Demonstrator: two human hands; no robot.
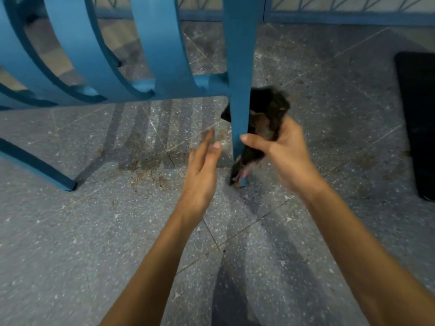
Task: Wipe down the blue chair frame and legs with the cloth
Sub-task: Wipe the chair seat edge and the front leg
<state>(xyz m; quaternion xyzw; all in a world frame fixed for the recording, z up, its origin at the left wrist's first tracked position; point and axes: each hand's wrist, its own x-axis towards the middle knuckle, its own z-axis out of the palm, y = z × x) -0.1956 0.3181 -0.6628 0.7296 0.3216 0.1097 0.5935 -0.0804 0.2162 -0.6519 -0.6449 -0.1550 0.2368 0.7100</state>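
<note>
The blue chair (150,67) stands on the floor, its curved back slats filling the upper left. One straight blue leg (239,97) runs down the middle to the floor. My right hand (282,149) grips a dark cloth (270,107) bunched against the right side of that leg, with a tail of cloth hanging near the leg's foot. My left hand (202,161) hovers just left of the leg with fingers straight and holds nothing. Another blue leg (37,165) slants to the floor at the left.
The floor is grey speckled tile (94,231) with brownish stains near the leg's foot. A black flat object (419,118) lies on the floor at the right edge. A blue railing base (341,18) runs along the top.
</note>
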